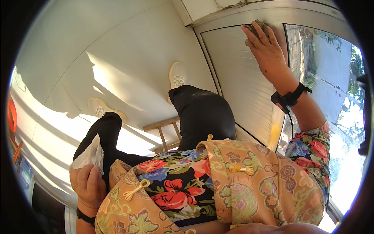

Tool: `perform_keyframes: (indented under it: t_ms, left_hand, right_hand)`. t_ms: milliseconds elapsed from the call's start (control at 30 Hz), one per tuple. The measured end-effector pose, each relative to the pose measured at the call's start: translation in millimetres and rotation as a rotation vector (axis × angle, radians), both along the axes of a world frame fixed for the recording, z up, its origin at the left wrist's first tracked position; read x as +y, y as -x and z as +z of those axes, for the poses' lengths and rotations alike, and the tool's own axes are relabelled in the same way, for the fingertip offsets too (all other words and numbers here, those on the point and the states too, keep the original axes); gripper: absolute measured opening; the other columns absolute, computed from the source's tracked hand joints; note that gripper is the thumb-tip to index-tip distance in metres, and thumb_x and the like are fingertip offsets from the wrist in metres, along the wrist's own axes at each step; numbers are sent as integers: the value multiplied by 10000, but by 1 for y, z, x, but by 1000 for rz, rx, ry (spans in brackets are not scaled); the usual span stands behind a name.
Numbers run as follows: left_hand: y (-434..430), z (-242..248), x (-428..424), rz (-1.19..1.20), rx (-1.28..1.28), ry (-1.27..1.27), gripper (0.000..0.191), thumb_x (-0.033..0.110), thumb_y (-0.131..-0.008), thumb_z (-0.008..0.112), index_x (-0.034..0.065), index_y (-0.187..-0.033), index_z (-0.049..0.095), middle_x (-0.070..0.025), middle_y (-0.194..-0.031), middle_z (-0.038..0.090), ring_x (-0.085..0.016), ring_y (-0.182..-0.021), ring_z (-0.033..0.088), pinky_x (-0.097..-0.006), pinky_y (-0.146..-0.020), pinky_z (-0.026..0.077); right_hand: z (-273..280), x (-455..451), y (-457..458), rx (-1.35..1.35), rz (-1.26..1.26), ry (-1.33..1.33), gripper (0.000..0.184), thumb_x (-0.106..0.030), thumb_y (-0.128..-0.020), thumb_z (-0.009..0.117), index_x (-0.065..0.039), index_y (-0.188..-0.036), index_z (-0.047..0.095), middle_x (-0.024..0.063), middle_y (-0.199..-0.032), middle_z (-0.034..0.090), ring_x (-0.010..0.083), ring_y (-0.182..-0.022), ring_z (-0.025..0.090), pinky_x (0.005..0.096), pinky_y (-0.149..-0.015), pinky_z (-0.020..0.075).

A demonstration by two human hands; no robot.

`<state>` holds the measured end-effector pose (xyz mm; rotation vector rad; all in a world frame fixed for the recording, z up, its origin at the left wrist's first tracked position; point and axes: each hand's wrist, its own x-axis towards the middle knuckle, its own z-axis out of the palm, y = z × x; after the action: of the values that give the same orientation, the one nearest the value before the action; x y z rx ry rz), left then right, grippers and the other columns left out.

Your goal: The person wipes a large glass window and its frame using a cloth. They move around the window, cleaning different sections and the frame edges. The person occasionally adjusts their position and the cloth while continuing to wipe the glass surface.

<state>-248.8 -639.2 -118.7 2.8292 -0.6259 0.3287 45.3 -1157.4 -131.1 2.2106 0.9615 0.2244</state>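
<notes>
At the upper right, my right hand (267, 54) is spread over a small brownish-grey pad or folded cloth (262, 27), which it presses to the metal door frame (276, 39). Most of that pad is hidden under the fingers, so I cannot tell its exact kind. The frame runs between a ribbed pale panel (233, 58) and a glass pane (324, 58). Low on the left, beside my thigh, my left hand (87, 184) grips a crumpled white cloth or tissue (90, 155). Its upper corner sticks up above my fingers.
Behind my legs stands a small wooden stool or chair (162, 137), only partly visible. Sunlit pale tiles (125, 38) spread under my shoes. At the far left are an orange-red object (12, 114) and a bluish transparent item (25, 174). A cable (291, 122) hangs from my right wristband (287, 98).
</notes>
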Motion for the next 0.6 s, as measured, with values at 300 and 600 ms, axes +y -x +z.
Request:
perform_keyframes:
  t_ms: [300,600]
  left_hand:
    - [38,0,-6,33,5,-40,204,-10,-849,668,11,-1051,651,-137,-1017,631,-296,-760,595,-430,-669,451]
    - [94,16,-28,-10,0,-84,238,-3,-853,656,28,-1089,650,-131,-1016,630,-299,-771,588,-428,-662,452]
  right_hand:
    - [-52,-50,13,65,-47,50,495,-145,-863,618,-15,-1340,584,133,-1548,403,301,-1449,332,461,-1190,256]
    - [-217,-25,-50,178,-245,234,462,-193,-871,642,-39,-1307,628,136,-1470,486,310,-1409,375,441,-1181,241]
